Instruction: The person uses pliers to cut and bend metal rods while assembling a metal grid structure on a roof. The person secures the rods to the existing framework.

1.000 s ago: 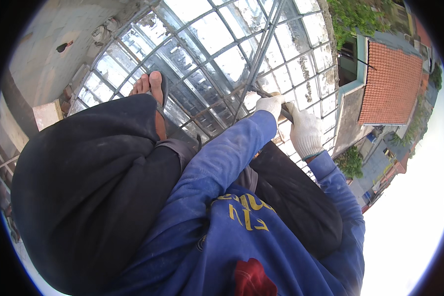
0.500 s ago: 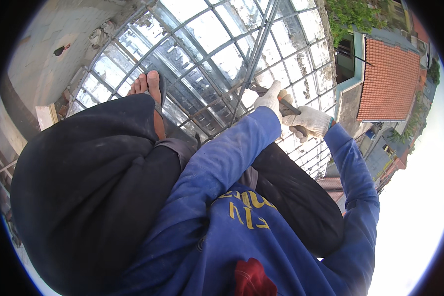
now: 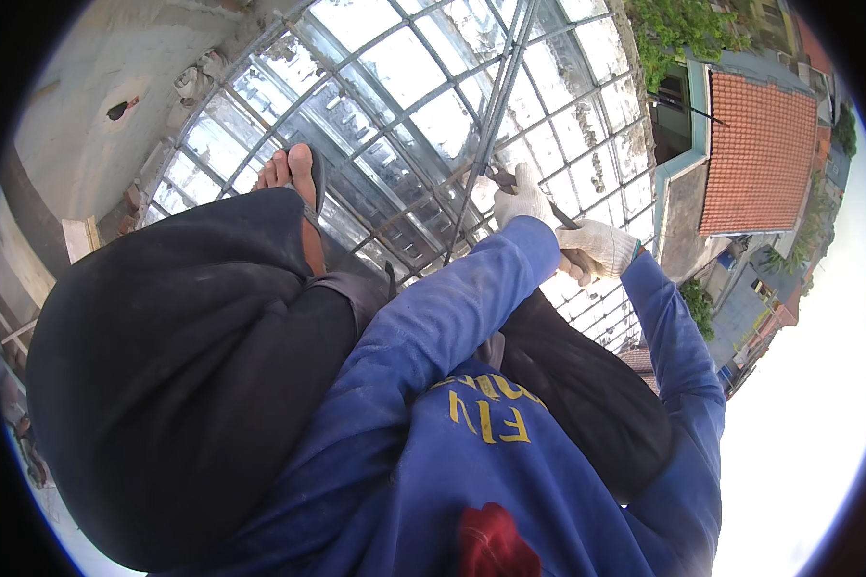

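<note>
White knitted gloves cover both my hands above a grid of steel reinforcing bars (image 3: 440, 91). My left hand (image 3: 522, 202) is closed around a dark metal tool that looks like pincers (image 3: 565, 221), near its head. The tool's curved end pokes out past that hand, close to the bars. Lower and to the right, my right hand (image 3: 597, 247) is wrapped around the handle end. Glove and fingers hide most of the tool. A long loose pair of bars (image 3: 503, 82) slants across the grid beside my left hand.
Shiny metal decking (image 3: 342, 120) lies under the grid, with my sandalled foot (image 3: 301, 173) on it. A rough wall (image 3: 96, 106) stands at the left. Past the deck's right edge are a tiled roof (image 3: 755, 154), a tree (image 3: 678, 34) and lower buildings.
My right hand has shifted slightly left and down, and its wrist has turned. My left hand has tilted, and the tool with it. Both hands keep their hold.
</note>
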